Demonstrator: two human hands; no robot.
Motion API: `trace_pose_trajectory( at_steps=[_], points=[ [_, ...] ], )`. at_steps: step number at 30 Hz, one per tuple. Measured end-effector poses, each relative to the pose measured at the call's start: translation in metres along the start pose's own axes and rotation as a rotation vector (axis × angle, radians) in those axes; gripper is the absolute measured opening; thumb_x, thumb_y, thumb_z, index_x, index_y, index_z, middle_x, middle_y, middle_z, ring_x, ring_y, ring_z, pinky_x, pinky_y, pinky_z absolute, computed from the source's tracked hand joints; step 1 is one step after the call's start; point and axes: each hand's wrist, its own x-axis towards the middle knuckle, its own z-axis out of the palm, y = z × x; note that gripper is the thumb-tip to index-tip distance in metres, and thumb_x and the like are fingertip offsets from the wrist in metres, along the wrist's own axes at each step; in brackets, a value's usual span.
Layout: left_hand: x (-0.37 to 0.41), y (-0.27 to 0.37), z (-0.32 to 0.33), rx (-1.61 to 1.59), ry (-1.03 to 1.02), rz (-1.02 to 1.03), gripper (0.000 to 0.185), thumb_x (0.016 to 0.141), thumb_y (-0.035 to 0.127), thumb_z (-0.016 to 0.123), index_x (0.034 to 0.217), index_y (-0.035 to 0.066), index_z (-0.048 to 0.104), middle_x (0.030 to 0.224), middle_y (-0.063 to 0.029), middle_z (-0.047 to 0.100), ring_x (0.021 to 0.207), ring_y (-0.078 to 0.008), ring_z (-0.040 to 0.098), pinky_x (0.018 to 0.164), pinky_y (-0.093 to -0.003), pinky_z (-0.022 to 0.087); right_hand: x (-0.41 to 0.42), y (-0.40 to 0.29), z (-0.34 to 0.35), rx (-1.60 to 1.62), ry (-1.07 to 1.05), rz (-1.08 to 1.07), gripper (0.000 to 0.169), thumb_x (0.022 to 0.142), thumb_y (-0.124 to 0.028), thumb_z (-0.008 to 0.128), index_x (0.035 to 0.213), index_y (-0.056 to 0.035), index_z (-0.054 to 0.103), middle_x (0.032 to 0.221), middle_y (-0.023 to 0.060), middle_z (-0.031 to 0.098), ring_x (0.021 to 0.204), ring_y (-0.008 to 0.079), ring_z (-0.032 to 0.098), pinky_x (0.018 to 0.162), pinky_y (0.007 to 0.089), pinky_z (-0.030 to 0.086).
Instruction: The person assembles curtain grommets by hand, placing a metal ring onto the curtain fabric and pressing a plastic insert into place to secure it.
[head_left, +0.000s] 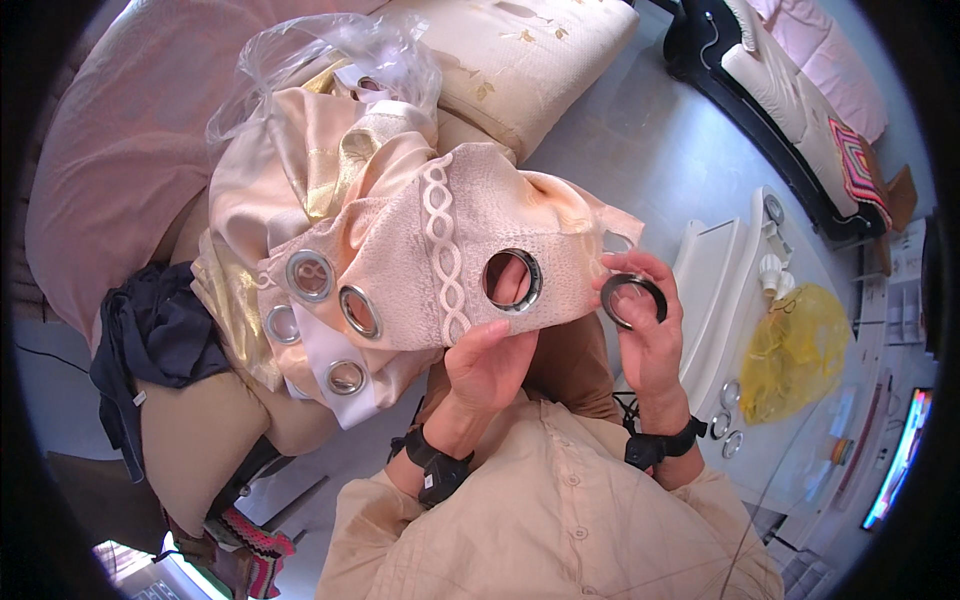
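A pink-beige patterned curtain (390, 247) with a braided trim (445, 262) spreads before me over my lap and the seat. My left hand (491, 364) grips its edge, thumb on top, just below an open hole lined by an eyelet ring (534, 279). Some of my fingers show through that hole from behind. In my right hand (651, 337), right of the hole and apart from it, is a loose dark eyelet ring (634, 301), pinched and tilted. Several silver eyelets, such as one eyelet (310, 275), sit in the folds at left.
At right, a glass table (795, 465) bears loose silver rings (720, 424), a yellow plastic bag (795, 352), white bulbs (770, 274) and a long white plastic piece (701, 292). Clear plastic wrap (337, 45), a cushion (540, 67) and dark cloth (161, 345) surround the curtain.
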Motion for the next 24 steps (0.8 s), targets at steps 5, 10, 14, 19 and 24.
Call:
trace_pose_trajectory(
  at_steps=[5, 10, 14, 19, 24],
  points=[
    [-0.001, -0.002, -0.001, 0.052, 0.008, -0.041, 0.074, 0.078, 0.011, 0.049, 0.140, -0.001, 0.011, 0.147, -0.0123, 0.018, 0.137, -0.0222, 0.014, 0.112, -0.0398, 0.007, -0.005, 0.001, 0.002, -0.814, -0.120, -0.383, 0.048, 0.069, 0.002, 0.069, 0.113, -0.0065, 0.053, 0.112, 0.0099, 0.050, 0.102, 0.0211, 0.050, 0.087, 0.0316, 0.043],
    [0.000, -0.002, 0.000, 0.021, -0.010, -0.113, 0.072, 0.079, 0.013, 0.049, 0.139, -0.004, 0.013, 0.147, -0.0131, 0.019, 0.136, -0.0217, 0.015, 0.112, -0.0381, 0.008, -0.004, 0.025, -0.013, -1.292, -0.121, -0.733, 0.055, 0.055, 0.004, 0.069, 0.106, -0.0130, 0.060, 0.105, 0.0084, 0.050, 0.094, 0.0272, 0.050, 0.078, 0.0359, 0.042],
    [-0.002, -0.004, 0.000, 0.009, -0.002, -0.153, 0.073, 0.079, 0.014, 0.050, 0.139, -0.005, 0.013, 0.146, -0.0127, 0.019, 0.136, -0.0222, 0.016, 0.112, -0.0368, 0.008, 0.002, 0.030, -0.016, -1.310, -0.107, -0.817, 0.050, 0.057, 0.000, 0.065, 0.105, -0.0135, 0.064, 0.102, 0.0075, 0.052, 0.093, 0.0261, 0.050, 0.079, 0.0369, 0.040],
    [-0.002, -0.011, -0.005, 0.089, -0.070, -0.059, 0.070, 0.077, 0.010, 0.049, 0.139, 0.009, 0.019, 0.145, -0.0144, 0.023, 0.135, -0.0270, 0.019, 0.111, -0.0423, 0.012, 0.002, 0.031, -0.007, -1.255, -0.158, -0.864, 0.045, 0.060, -0.004, 0.061, 0.104, -0.0137, 0.065, 0.100, 0.0064, 0.053, 0.091, 0.0257, 0.050, 0.078, 0.0369, 0.040],
    [-0.002, -0.017, -0.003, 0.081, -0.013, -0.035, 0.065, 0.081, 0.012, 0.047, 0.140, 0.014, 0.019, 0.146, -0.0112, 0.022, 0.135, -0.0246, 0.018, 0.111, -0.0420, 0.011, 0.001, 0.029, -0.006, -1.258, -0.146, -0.877, 0.045, 0.060, -0.004, 0.061, 0.104, -0.0152, 0.065, 0.100, 0.0058, 0.053, 0.092, 0.0254, 0.049, 0.077, 0.0359, 0.040]
  ],
)
